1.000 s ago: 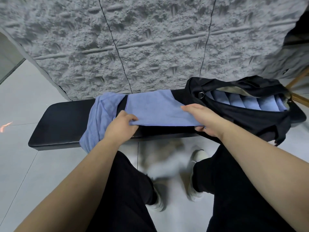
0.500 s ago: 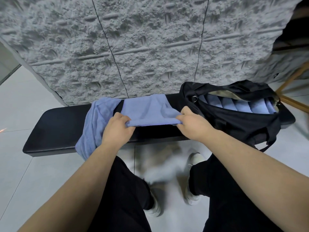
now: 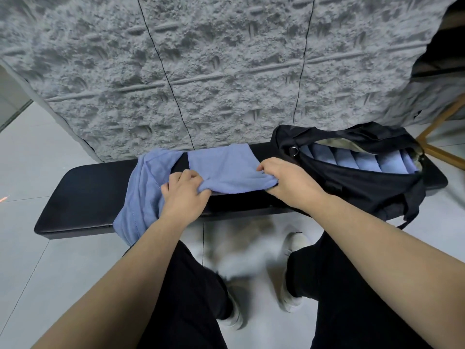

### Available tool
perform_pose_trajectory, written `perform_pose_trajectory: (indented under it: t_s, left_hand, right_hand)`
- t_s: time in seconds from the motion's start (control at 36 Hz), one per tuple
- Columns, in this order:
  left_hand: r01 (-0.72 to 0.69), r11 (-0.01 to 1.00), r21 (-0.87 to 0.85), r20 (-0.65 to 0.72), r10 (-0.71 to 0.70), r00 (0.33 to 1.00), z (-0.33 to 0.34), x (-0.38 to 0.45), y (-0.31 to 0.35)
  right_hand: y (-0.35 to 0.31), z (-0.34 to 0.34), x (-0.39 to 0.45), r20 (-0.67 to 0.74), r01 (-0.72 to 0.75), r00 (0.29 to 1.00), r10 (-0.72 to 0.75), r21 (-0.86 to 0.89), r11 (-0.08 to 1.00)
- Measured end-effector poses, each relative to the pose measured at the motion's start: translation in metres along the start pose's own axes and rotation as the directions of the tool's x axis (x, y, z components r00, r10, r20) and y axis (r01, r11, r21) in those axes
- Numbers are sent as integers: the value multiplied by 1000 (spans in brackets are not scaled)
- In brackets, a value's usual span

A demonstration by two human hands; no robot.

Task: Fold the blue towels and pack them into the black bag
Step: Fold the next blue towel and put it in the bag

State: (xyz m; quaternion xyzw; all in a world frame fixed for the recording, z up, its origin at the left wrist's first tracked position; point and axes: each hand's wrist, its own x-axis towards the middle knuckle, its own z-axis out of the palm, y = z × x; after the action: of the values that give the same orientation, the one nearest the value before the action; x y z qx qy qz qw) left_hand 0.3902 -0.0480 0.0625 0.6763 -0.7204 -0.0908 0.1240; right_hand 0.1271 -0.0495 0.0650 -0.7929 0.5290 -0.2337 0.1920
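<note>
A partly folded blue towel [image 3: 226, 170] lies on the black bench [image 3: 85, 195]. My left hand [image 3: 183, 195] grips its near left edge, and my right hand [image 3: 286, 180] pinches its near right edge. A second, unfolded blue towel [image 3: 143, 195] hangs over the bench's front edge, left of my left hand. The black bag [image 3: 357, 180] stands open on the right end of the bench, with several folded blue towels [image 3: 357, 161] lined up inside it.
A rough grey textured wall [image 3: 201, 71] rises right behind the bench. A wooden frame [image 3: 437, 137] stands at the far right. My legs in black trousers and white shoes stand on the pale tiled floor [image 3: 50, 268] in front of the bench.
My right hand has slid left along the towel's near edge toward my left hand, so the towel looks narrower and bunched at its near edge. The view has shifted slightly.
</note>
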Motion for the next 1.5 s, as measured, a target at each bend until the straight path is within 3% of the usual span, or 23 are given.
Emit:
perform_pose_trajectory:
  t_s: [0.08,0.25,0.44,0.56,0.67,0.75,0.86,1.0,1.17,1.28,1.36,1.44,1.5]
  left_hand:
    - [-7,994,-108,-43,2,999,-4,0,2]
    - [-125,982,-140,-43,120,992,-6,-3,8]
    - [-91,984,-154,-30,87,996,-9,-4,19]
    - [-80,977,-196,10,83,996,-3,-2,17]
    - [-68,975,-213,119,95,988,-4,-4,20]
    - [-66,965,-253,152,107,982,-3,-7,21]
    - [-108,978,-180,209,145,967,-3,-6,21]
    - [-150,986,-75,274,165,947,3,-4,17]
    - [-78,995,-63,250,91,964,5,-3,19]
    - [-86,989,-122,243,114,963,6,0,17]
    - [-176,973,-152,203,205,957,8,2,15]
    - [-208,972,-112,205,227,952,10,3,14]
    - [-202,978,-61,255,210,944,11,4,17]
  right_hand:
    - [1,-1,-1,46,-43,998,43,-2,999]
    - [1,-4,-3,111,-156,982,154,15,988]
    - [-5,-2,-7,229,-126,967,115,36,991]
    - [-6,2,-3,260,-50,962,82,-124,991]
    - [-2,8,2,285,-81,942,176,-314,946]
    - [-1,9,3,254,-97,947,197,-361,928]
    - [3,11,7,239,-2,967,87,-334,942]
    - [-6,8,4,208,-132,969,132,-17,991]
    - [-10,12,2,291,-132,948,128,-6,991]
    - [-12,13,-1,270,-101,957,110,-46,994]
    - [-14,10,-1,318,-64,944,85,-77,995]
    - [-12,11,2,422,-25,900,112,-207,978]
    - [-10,13,4,418,-18,894,160,-324,946]
